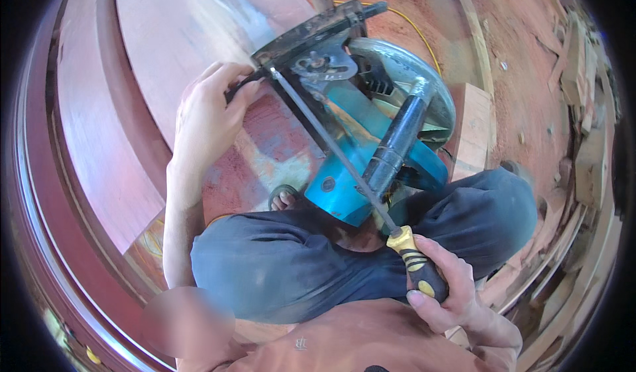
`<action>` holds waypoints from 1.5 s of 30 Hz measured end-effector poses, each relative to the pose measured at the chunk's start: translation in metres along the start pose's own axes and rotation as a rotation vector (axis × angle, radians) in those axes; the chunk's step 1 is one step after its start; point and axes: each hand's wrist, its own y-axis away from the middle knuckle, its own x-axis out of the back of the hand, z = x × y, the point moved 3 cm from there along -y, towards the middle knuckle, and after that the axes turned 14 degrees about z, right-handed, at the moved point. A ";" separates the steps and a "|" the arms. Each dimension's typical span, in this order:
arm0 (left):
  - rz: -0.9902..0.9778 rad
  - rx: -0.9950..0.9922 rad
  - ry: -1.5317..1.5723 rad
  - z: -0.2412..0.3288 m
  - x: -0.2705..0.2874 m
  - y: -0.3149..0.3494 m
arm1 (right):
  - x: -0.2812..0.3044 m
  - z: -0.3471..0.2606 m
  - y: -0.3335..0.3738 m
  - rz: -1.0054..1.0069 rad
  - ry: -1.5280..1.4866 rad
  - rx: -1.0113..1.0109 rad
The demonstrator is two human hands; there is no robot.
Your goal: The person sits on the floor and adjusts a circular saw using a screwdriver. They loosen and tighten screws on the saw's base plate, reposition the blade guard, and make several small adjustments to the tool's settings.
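the right hand [454, 282] is closed round the yellow and black handle [417, 266] of a screwdriver [331, 148], thumb and fingers wrapped on the grip, low and to the right over the person's lap. its long metal shaft slants up and to the left across the saw [344, 180], and the tip meets the corner of the black base [311, 37]; whether it sits in a screw there is too small to tell. the left hand [211, 113] is nearly closed at that same corner, thumb and fingers pinching a small dark piece [240, 86] just beside the tip. the saw, blue with a black tubular grip [395, 140] and a rounded metal guard [434, 94], lies in front of the person, its blue body between the bent knees and its base turned away from them. a foot [283, 198] shows just left of the blue body. a wooden block [470, 123] stands right of the guard, and a yellow cord [414, 24] curves over the reddish floor [517, 60] beyond. broad boards [136, 117] lie along the left, and wood scraps [589, 140] are heaped at the far right.
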 end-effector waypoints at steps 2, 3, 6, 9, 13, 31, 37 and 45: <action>0.040 -0.018 0.005 -0.001 -0.005 0.002 | -0.006 0.003 0.004 0.031 -0.011 0.019; 0.039 -0.005 0.003 -0.002 -0.007 0.003 | -0.008 0.004 0.005 0.035 -0.008 0.022; 0.040 0.051 0.007 -0.001 -0.005 0.005 | -0.012 0.007 0.005 0.060 -0.035 0.029; 0.039 0.089 0.028 0.002 -0.002 0.004 | -0.014 0.009 0.002 0.087 -0.072 0.051; 0.055 0.060 -0.023 0.004 -0.004 0.004 | -0.019 0.012 0.000 0.047 -0.120 0.085; 0.041 0.084 -0.013 0.000 -0.008 0.002 | -0.021 0.036 -0.003 -0.048 -0.357 0.102; 0.019 0.167 -0.035 0.000 -0.005 0.002 | -0.016 0.045 -0.012 -0.110 -0.429 0.087; -0.017 0.188 -0.016 -0.010 -0.002 0.001 | -0.012 0.051 -0.019 -0.080 -0.535 0.081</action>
